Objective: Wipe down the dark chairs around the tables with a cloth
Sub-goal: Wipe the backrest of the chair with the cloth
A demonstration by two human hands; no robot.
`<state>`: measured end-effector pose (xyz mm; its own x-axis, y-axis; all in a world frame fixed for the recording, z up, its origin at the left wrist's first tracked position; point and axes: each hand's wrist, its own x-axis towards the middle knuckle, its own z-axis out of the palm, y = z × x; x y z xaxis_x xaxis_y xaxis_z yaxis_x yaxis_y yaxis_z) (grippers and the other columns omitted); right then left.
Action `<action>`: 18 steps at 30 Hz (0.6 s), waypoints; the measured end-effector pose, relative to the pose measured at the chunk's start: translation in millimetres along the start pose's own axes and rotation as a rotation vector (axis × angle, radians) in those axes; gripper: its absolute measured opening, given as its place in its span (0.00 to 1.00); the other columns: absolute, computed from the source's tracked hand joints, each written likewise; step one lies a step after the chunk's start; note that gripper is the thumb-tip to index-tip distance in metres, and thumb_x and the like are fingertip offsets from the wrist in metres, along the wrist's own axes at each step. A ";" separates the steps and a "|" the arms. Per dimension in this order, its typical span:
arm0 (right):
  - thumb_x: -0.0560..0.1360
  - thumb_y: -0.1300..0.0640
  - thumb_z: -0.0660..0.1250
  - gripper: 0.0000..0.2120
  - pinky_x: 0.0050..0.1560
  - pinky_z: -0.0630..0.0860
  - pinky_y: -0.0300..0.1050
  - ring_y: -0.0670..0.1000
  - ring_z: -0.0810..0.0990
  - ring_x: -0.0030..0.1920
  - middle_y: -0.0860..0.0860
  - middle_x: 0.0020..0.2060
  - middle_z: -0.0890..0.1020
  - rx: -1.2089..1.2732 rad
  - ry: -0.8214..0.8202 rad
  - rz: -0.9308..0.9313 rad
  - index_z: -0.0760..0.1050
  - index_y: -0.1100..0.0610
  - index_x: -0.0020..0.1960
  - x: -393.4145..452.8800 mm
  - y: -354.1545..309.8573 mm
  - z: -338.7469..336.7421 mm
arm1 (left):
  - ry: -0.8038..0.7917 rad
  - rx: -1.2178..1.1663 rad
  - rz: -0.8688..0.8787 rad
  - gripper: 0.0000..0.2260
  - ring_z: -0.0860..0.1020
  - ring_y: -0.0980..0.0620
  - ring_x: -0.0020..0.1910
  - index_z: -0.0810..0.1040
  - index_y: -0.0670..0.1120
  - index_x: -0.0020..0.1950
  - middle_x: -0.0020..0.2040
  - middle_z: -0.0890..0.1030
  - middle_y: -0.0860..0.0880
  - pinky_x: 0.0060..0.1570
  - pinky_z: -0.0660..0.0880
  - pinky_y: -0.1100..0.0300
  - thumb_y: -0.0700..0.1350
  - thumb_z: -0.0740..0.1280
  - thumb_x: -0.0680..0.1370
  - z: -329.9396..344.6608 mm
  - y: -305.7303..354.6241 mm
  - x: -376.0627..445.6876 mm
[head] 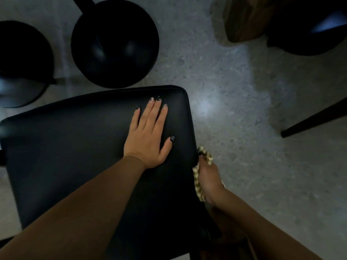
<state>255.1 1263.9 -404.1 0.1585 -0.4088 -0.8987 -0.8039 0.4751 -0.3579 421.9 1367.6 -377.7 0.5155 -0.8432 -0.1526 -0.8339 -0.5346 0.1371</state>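
A dark padded chair seat [75,156] fills the lower left of the head view. My left hand [150,136] lies flat on its right part, fingers spread, holding nothing. My right hand [209,177] is at the seat's right edge, closed around a cream-and-brown patterned cloth [199,184] pressed against the side of the cushion. Part of the cloth is hidden under my fingers.
Two round black table bases, one [114,44] above the seat and another [22,64] at the far left, stand on the speckled grey floor [244,109]. A wooden piece [242,19] and another dark chair [309,30] sit top right. A black leg [313,119] slants in at right.
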 end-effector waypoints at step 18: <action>0.81 0.49 0.55 0.18 0.42 0.68 0.42 0.57 0.79 0.46 0.58 0.44 0.80 -0.078 0.268 -0.319 0.77 0.61 0.46 19.5 -90.3 26.1 | -0.002 -0.048 0.003 0.35 0.52 0.43 0.78 0.56 0.39 0.78 0.78 0.56 0.39 0.74 0.52 0.41 0.57 0.56 0.76 -5.9 -0.4 -0.9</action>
<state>345.7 1233.3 -396.0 0.2597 -0.7190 -0.6447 -0.7815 0.2357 -0.5777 422.9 1368.2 -371.9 0.5125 -0.8447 -0.1544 -0.8249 -0.5343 0.1847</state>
